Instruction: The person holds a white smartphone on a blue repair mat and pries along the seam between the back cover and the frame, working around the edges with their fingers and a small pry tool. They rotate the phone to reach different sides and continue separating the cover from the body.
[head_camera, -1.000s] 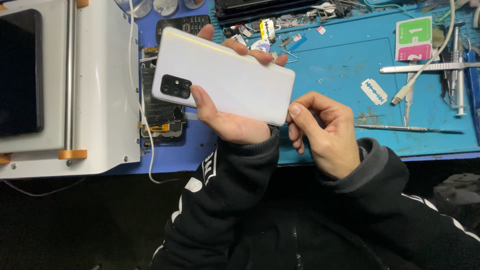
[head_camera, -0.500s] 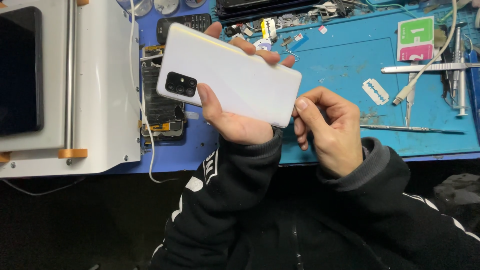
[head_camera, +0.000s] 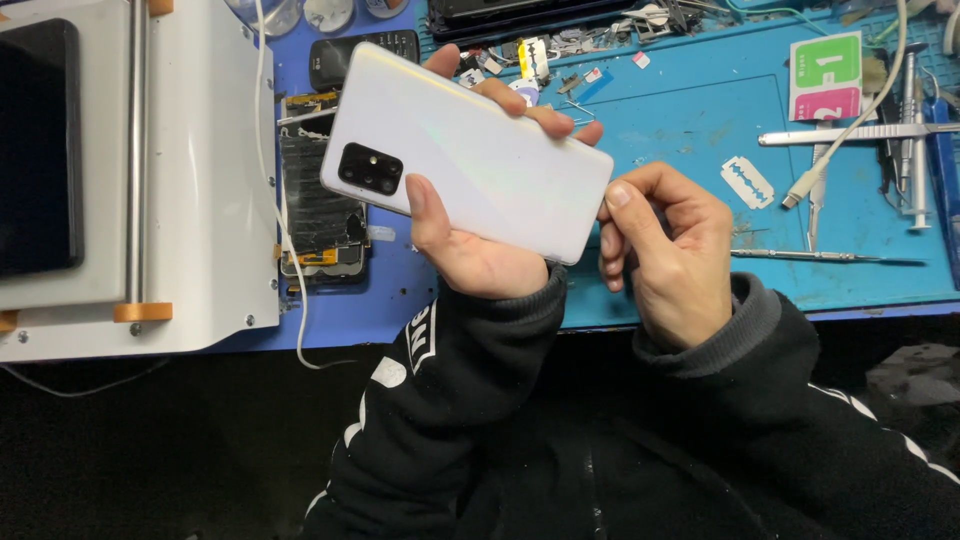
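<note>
Left hand (head_camera: 470, 250) clamps the phone (head_camera: 480, 165) by its long edges; right hand (head_camera: 665, 245) pinches its lower end. Looks light, stiff, glossy, slippery: edge grip suits.

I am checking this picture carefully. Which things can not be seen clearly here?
Head view:
- White phone: its screen faces down, hidden by its own back.
- Right hand: whether its fingertips pinch something is too small to tell.
- White machine: cut off by the left and top edges.
</note>
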